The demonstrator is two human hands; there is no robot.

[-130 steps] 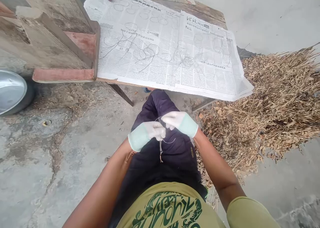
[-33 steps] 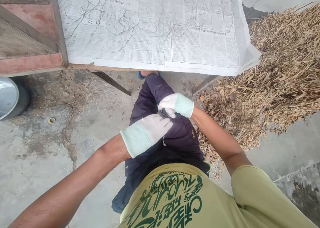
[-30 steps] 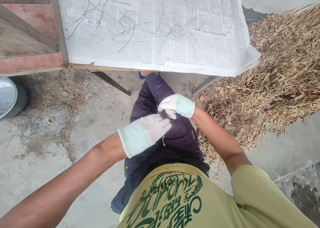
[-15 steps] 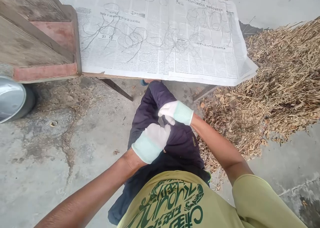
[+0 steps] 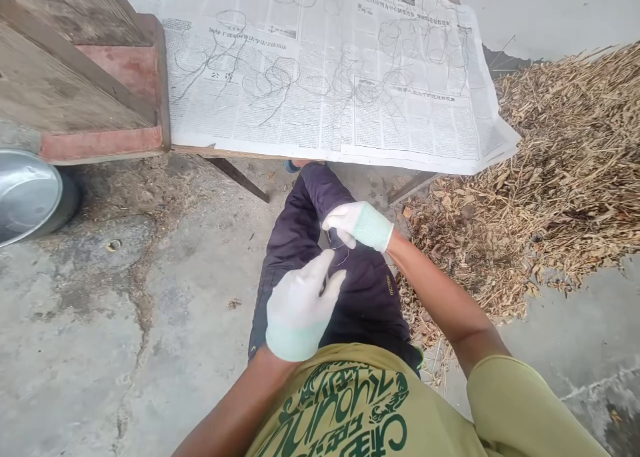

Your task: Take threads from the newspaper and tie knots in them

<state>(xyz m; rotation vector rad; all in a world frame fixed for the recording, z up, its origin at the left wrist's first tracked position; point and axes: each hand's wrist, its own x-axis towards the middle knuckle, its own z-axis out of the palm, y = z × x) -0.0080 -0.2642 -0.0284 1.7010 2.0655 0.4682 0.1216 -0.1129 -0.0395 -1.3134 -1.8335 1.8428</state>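
Both gloved hands hang over the lap, above the dark trousers (image 5: 300, 230); the right hand (image 5: 359, 225) is curled, its fingertips pinched on a thin wire (image 5: 343, 253) that curves down from it; the left hand (image 5: 299, 305) sits just below, fingers spread and gripping nothing, its tips perhaps brushing the wire, too fine to tell. Ahead, a newspaper (image 5: 325, 117) covers the counter (image 5: 225, 153), overhanging its near edge and right corner, with wire loops (image 5: 280, 83) scattered across it. A wooden frame (image 5: 75, 77) abuts the counter's left edge; a metal bowl (image 5: 27, 193) stands on the concrete floor (image 5: 125, 323) below it; a straw pile (image 5: 550, 177) crowds the right, against the knee.
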